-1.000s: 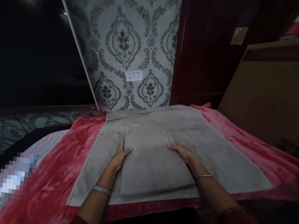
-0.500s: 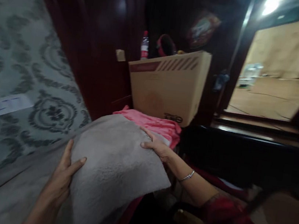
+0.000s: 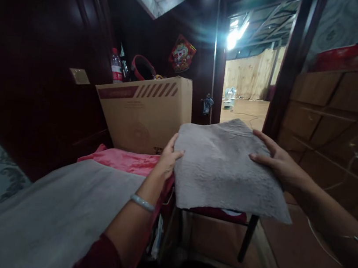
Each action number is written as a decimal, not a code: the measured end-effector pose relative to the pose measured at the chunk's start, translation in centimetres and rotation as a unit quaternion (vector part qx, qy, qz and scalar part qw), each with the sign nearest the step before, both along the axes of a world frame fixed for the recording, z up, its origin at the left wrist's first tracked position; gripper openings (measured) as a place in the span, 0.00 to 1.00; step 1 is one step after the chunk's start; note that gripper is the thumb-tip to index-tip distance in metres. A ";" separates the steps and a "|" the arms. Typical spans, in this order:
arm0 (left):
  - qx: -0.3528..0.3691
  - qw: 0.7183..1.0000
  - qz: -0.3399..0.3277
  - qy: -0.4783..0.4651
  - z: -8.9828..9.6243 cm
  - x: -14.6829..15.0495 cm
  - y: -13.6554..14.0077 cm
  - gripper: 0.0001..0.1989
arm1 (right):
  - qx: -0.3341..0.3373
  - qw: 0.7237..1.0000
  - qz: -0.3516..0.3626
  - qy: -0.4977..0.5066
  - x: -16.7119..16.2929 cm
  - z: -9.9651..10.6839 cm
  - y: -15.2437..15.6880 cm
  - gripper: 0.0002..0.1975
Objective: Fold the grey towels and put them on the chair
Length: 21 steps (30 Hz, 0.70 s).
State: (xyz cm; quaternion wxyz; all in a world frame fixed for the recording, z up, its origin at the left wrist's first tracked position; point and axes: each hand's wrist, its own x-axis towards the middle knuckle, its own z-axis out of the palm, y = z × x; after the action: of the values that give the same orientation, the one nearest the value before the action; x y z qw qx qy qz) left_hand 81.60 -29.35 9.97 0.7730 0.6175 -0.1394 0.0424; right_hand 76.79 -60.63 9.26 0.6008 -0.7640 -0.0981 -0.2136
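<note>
Grey plush piece: here it is, the grey plush piece (image 3: 220, 171), right of centre in the frame, over a dark-legged chair (image 3: 248, 239); whether it touches the seat, I cannot tell.
Hands: well apart, one to a side; the left hand (image 3: 168, 157) grips the left edge, the right hand (image 3: 271, 160) grips the right, thumbs on top, other fingers partly hidden.
Plush edges: near edge runs almost level, drooping at the lower-right corner; far edge rises to a peak at top centre.
Long axis: it looks wider than deep, left to right across the frame, though the slant makes that hard to judge.
Room around: tiled floor (image 3: 316, 246) spreads lower right, and past the plush's far edge there's the door frame (image 3: 285, 78).
Left side: a grey sheet (image 3: 65, 207) fills the lower left, pink blanket (image 3: 122, 159) along its far edge.
Cardboard box: the cardboard box (image 3: 141, 120) stands behind that blanket, contents out of sight, a red-capped bottle (image 3: 116, 70) at its top edge.
Drawers: wooden drawers (image 3: 338, 112) line the right, fronts closed, a red container (image 3: 351, 56) on top with something green at its rim.
</note>
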 end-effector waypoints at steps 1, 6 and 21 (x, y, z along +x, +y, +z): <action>0.010 1.000 0.001 0.007 -0.8 1.0 -1.4 0.42 | -0.029 0.999 -0.023 -0.006 0.8 -0.7 -1.5 0.44; 0.079 0.994 0.067 0.041 -4.0 3.7 -4.0 0.33 | -0.137 0.985 -0.062 0.085 2.8 -4.1 -5.1 0.37; 0.116 0.993 0.001 0.005 -3.9 3.6 -2.5 0.25 | -0.188 0.963 -0.191 -0.037 -0.5 -7.8 -3.2 0.32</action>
State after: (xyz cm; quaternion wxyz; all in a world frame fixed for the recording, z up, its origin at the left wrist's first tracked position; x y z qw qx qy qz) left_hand 85.22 -31.90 6.11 0.6964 0.7036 -0.1393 0.0235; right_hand 76.26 -63.81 1.51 0.3898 -0.8595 -0.0106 -0.3305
